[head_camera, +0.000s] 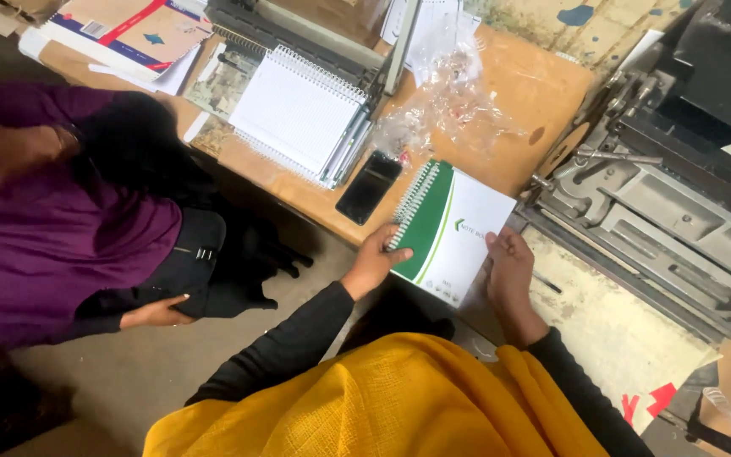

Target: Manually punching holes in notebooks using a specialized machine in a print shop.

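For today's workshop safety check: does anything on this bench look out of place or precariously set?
The black phone lies at the very front edge of the wooden bench, where it looks easy to knock off. Crumpled clear plastic wrap is strewn loose beside it. The spiral notebook sits squarely in both hands.

Spiral notebook (450,230), white cover w/ a green band down the binding side and a thin curved green stripe next to it, small green logo mid-cover. White wire coil runs along its upper-left edge. It's closed, cover up, turned diagonal, sitting at the front edge of the wooden table and hanging partly off it. Corners look clean, no bends afaict.
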